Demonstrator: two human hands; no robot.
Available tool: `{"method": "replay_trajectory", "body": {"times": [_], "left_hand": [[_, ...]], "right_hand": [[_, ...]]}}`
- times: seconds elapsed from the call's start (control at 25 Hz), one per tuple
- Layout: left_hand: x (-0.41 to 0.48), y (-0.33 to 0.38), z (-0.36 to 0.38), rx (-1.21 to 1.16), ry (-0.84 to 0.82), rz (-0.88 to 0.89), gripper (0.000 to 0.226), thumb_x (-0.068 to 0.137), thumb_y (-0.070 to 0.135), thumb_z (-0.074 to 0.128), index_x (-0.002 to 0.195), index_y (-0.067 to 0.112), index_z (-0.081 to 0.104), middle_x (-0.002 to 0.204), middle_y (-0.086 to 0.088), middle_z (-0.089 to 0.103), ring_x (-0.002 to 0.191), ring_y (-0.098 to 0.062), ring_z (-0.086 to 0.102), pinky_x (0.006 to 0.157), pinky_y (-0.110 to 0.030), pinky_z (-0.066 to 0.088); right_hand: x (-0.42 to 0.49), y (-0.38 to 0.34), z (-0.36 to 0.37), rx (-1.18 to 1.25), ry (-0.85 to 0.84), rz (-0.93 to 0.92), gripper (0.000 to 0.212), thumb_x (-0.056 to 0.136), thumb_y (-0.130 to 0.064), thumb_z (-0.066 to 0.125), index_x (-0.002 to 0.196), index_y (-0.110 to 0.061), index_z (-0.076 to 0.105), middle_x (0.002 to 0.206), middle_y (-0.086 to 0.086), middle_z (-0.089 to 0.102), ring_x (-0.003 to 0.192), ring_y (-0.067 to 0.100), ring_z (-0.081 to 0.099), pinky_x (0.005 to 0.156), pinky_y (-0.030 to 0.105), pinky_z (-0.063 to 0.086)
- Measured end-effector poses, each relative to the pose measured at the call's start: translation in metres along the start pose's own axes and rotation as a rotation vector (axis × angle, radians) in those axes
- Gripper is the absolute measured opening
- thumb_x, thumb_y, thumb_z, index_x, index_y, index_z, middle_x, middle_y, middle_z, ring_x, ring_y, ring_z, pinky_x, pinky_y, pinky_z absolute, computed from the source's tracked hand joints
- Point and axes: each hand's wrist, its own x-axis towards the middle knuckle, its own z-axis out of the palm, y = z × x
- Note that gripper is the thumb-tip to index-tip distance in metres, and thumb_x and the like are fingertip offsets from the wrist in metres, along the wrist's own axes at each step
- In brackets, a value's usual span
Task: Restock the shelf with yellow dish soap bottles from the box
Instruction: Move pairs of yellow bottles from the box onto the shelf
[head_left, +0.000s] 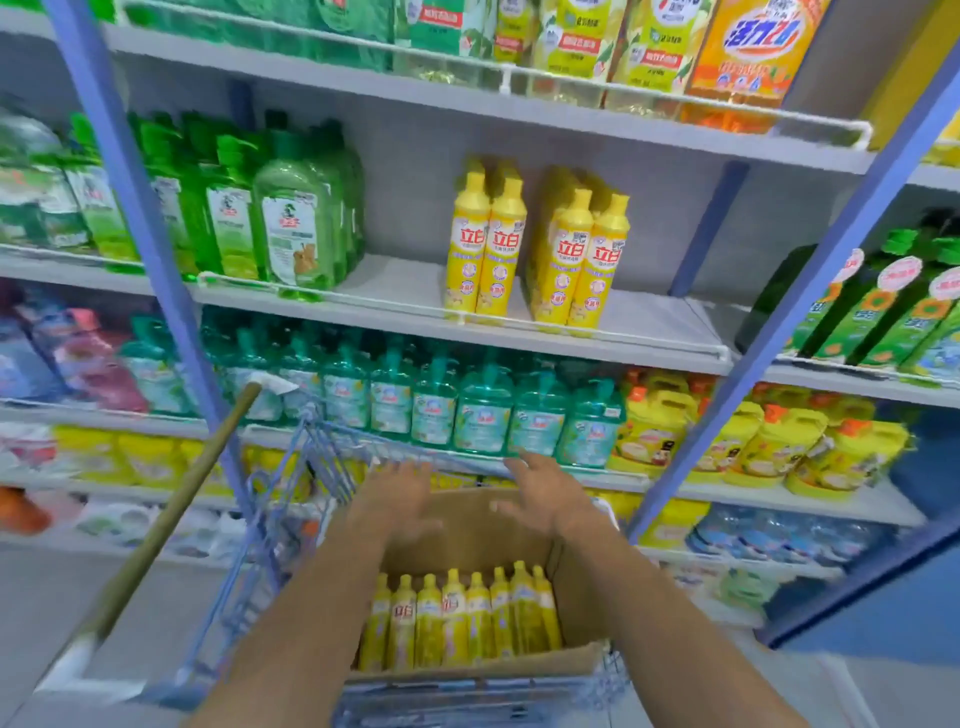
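Both hands are raised over the open cardboard box (483, 525) in the wire cart (291, 467), holding nothing: left hand (397, 499) and right hand (545, 493) with fingers spread apart. A row of yellow bottles (457, 618) stands upright in the box. Four matching shelf bottles (537, 254) stand on the middle shelf (649, 325), with bare space either side.

Red "立白" on shelf's yellow bottles (537, 249); same on box's bottle (404, 618)
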Motion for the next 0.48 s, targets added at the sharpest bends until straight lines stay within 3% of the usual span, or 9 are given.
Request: {"method": "replay_trajectory", "body": {"times": [0.2, 0.48], "left_hand": [[0.001, -0.007, 0.074, -0.101, -0.161, -0.068, 0.082, 0.088, 0.064, 0.056, 0.149, 0.016, 0.03, 0.149, -0.011, 0.039, 0.138, -0.032, 0.038, 0.107, -0.05, 0.04], [0.046, 0.003, 0.174, -0.185, -0.43, -0.121, 0.077, 0.089, 0.063, 0.056, 0.147, 0.016, 0.034, 0.146, -0.011, 0.042, 0.135, -0.033, 0.042, 0.103, -0.049, 0.045]], "right_hand": [[0.014, 0.006, 0.084, 0.085, -0.16, 0.023, 0.078, 0.095, -0.061, 0.053, 0.153, -0.014, 0.033, 0.154, 0.016, 0.037, 0.141, 0.038, 0.035, 0.108, 0.052, 0.043], [0.058, 0.047, 0.187, 0.164, -0.404, 0.044, 0.078, 0.095, -0.061, 0.053, 0.156, -0.019, 0.027, 0.156, 0.014, 0.036, 0.141, 0.039, 0.035, 0.106, 0.054, 0.045]]}}
